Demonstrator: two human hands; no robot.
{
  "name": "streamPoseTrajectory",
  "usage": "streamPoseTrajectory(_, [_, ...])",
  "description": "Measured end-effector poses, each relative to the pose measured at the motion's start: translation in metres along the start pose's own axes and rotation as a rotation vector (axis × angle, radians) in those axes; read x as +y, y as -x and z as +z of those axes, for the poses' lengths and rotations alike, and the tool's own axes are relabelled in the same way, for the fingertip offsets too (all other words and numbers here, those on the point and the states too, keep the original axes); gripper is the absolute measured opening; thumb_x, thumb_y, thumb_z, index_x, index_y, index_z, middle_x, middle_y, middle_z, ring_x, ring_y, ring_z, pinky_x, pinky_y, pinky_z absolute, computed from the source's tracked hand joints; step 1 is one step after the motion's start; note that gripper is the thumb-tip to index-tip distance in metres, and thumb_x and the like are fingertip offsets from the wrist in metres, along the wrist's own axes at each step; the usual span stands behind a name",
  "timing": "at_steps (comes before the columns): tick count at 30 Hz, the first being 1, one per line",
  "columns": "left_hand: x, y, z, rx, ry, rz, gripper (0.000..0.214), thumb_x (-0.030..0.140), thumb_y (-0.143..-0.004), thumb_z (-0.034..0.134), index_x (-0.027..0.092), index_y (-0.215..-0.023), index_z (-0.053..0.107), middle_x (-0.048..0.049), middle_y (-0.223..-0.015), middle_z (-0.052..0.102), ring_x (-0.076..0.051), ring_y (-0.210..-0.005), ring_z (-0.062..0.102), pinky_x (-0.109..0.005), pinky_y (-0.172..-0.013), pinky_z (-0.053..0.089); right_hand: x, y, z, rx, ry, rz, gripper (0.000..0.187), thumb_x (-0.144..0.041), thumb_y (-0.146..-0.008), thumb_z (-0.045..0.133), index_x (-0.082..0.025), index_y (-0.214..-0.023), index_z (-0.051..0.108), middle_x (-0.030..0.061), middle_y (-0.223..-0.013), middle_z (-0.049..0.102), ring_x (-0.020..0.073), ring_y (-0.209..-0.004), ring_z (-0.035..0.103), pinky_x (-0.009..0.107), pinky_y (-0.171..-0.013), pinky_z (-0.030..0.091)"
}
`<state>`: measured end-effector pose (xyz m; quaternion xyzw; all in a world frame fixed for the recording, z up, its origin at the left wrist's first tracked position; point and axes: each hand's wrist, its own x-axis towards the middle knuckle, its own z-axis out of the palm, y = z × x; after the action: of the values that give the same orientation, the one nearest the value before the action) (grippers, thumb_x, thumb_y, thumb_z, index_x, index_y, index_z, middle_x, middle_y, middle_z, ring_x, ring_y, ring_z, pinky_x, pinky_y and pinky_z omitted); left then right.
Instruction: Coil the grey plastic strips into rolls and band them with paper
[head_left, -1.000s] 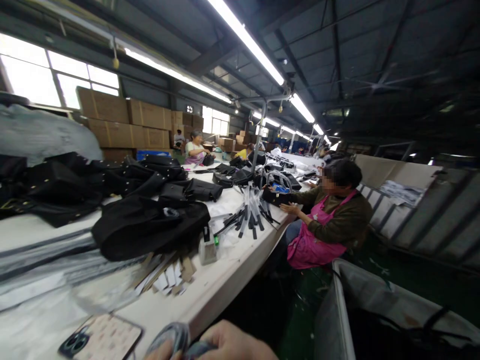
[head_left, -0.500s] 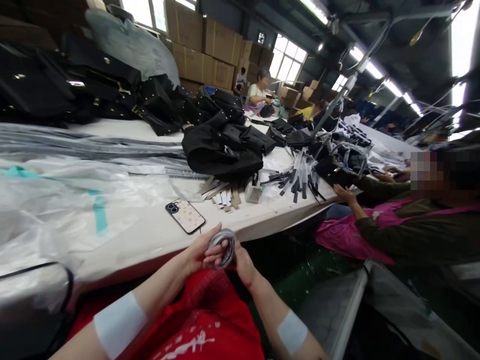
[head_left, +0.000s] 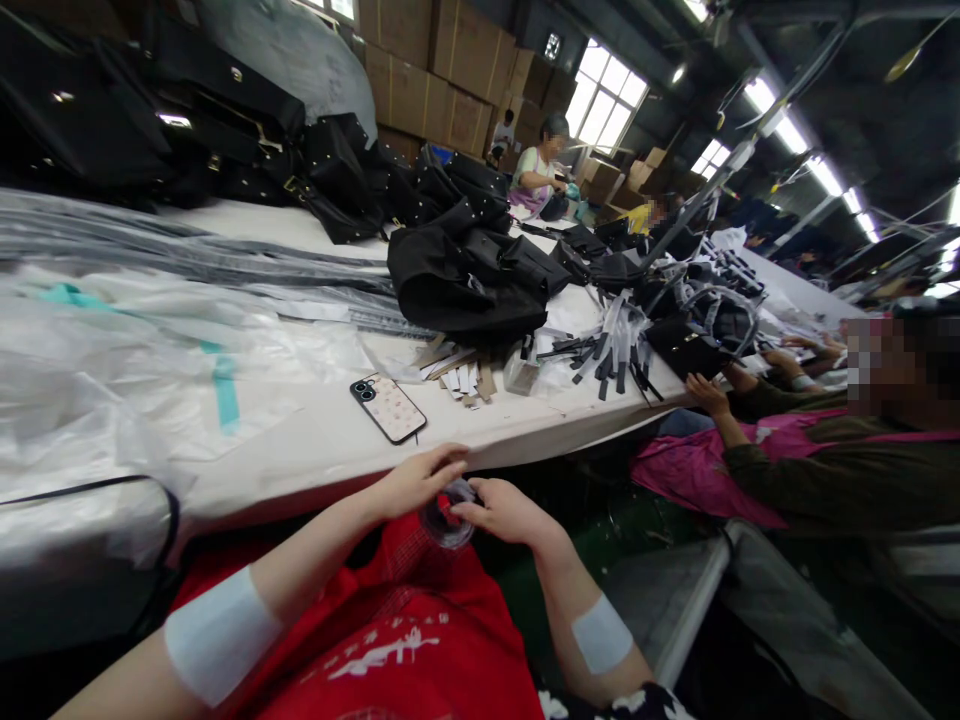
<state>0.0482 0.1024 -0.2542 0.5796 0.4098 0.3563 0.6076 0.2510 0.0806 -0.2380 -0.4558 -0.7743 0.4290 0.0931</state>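
We hold our left hand [head_left: 420, 480] with fingers stretched out at the near edge of the table [head_left: 322, 440], just above a coil [head_left: 450, 535]; whether they touch it, we cannot tell. Our right hand [head_left: 517, 512] grips the coil's rim, in front of our red apron [head_left: 375, 650]. On the table we see a phone [head_left: 390, 408] lying camera side up, strips [head_left: 466, 382] beyond it, plastic [head_left: 135, 390] to its left and bags [head_left: 469, 295] behind. Straps [head_left: 609, 350] fan out further right, near a co-worker [head_left: 765, 460] in pink; nearer us stands a bin [head_left: 694, 610]
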Motion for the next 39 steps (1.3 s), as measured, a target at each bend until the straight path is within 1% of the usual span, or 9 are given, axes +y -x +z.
streamPoseTrajectory(3, [0.000, 0.009, 0.007, -0.108, -0.175, 0.052, 0.036, 0.047, -0.081, 0.060, 0.022, -0.105, 0.070, -0.0041, -0.100, 0.073, -0.021, -0.088, 0.066, -0.030, -0.087, 0.047, -0.005, -0.004, 0.005, 0.060, -0.016, -0.015, 0.025, -0.039, -0.087, 0.056, -0.017, -0.095, 0.066, 0.0028, -0.089, 0.067, 0.0163, -0.081, 0.059, 0.025, -0.076, 0.043])
streamPoseTrajectory(8, [-0.005, 0.015, 0.002, 0.211, -0.140, 0.068, 0.040, 0.045, -0.086, 0.050, 0.017, -0.108, 0.069, -0.0063, -0.102, 0.073, -0.022, -0.091, 0.066, -0.031, -0.088, 0.049, -0.012, -0.014, 0.015, 0.166, -0.106, 0.021, 0.034, -0.042, -0.080, 0.065, -0.014, -0.098, 0.064, 0.0027, -0.088, 0.066, 0.0155, -0.077, 0.057, 0.023, -0.072, 0.044])
streamPoseTrajectory(10, [-0.005, 0.020, -0.007, 0.214, -0.107, 0.091, 0.039, 0.044, -0.088, 0.047, 0.017, -0.101, 0.071, -0.0066, -0.099, 0.074, -0.022, -0.093, 0.065, -0.032, -0.090, 0.048, -0.017, -0.019, 0.018, 0.150, -0.156, 0.027, 0.034, -0.043, -0.080, 0.065, -0.013, -0.098, 0.065, 0.0025, -0.088, 0.067, 0.0162, -0.078, 0.057, 0.024, -0.072, 0.044])
streamPoseTrajectory(15, [-0.004, 0.042, -0.033, -0.047, -0.114, 0.115, 0.033, 0.040, -0.086, 0.052, 0.019, -0.102, 0.071, -0.0054, -0.100, 0.074, -0.022, -0.092, 0.066, -0.030, -0.088, 0.048, -0.037, -0.035, 0.029, -0.035, -0.111, 0.020, 0.032, -0.042, -0.079, 0.066, -0.015, -0.097, 0.069, -0.0002, -0.086, 0.068, 0.0184, -0.081, 0.061, 0.024, -0.073, 0.044])
streamPoseTrajectory(21, [-0.032, 0.072, -0.051, 0.223, -0.003, -0.036, 0.041, 0.052, -0.082, 0.052, 0.020, -0.097, 0.072, -0.0032, -0.081, 0.074, -0.021, -0.075, 0.066, -0.029, -0.073, 0.051, -0.053, -0.077, 0.022, -0.227, -0.058, 0.067, 0.033, -0.044, -0.085, 0.060, -0.015, -0.098, 0.069, -0.0013, -0.073, 0.067, 0.0132, -0.064, 0.061, 0.021, -0.063, 0.045])
streamPoseTrajectory(26, [-0.041, 0.091, -0.073, 0.304, 0.180, -0.271, 0.065, 0.068, -0.074, 0.052, 0.014, -0.108, 0.065, 0.0095, -0.038, 0.039, -0.012, -0.036, 0.040, -0.022, -0.039, 0.031, -0.039, -0.142, -0.025, 0.377, 0.319, 0.243, 0.025, -0.032, -0.094, 0.047, -0.016, -0.093, 0.066, 0.0029, -0.088, 0.069, 0.0125, -0.077, 0.063, 0.021, -0.074, 0.046])
streamPoseTrajectory(30, [-0.035, 0.101, -0.086, 0.467, 0.195, -0.246, 0.061, 0.065, -0.074, 0.057, 0.014, -0.106, 0.066, 0.0082, -0.042, 0.044, -0.011, -0.038, 0.041, -0.022, -0.040, 0.034, -0.014, -0.184, -0.039, 0.545, 0.473, 0.348, 0.025, -0.030, -0.087, 0.056, -0.013, -0.105, 0.063, 0.0120, -0.106, 0.064, 0.0212, -0.101, 0.057, 0.029, -0.090, 0.041])
streamPoseTrajectory(35, [-0.012, 0.114, -0.085, 0.760, -0.134, 0.059, 0.038, 0.049, -0.085, 0.055, 0.018, -0.104, 0.068, -0.0048, -0.082, 0.070, -0.018, -0.070, 0.063, -0.028, -0.064, 0.051, 0.006, -0.206, -0.029, 0.551, 0.569, 0.389, 0.032, -0.032, -0.086, 0.058, -0.009, -0.108, 0.062, 0.0197, -0.115, 0.059, 0.0277, -0.112, 0.052, 0.035, -0.095, 0.036])
streamPoseTrajectory(39, [0.006, 0.115, -0.068, 0.752, -0.386, 0.401, 0.023, 0.028, -0.090, 0.054, 0.023, -0.110, 0.065, -0.0034, -0.085, 0.069, -0.015, -0.076, 0.064, -0.025, -0.070, 0.052, 0.019, -0.206, -0.040, 0.499, 0.576, 0.396, 0.023, -0.026, -0.088, 0.051, -0.014, -0.100, 0.067, 0.0147, -0.105, 0.066, 0.0240, -0.101, 0.060, 0.030, -0.086, 0.041])
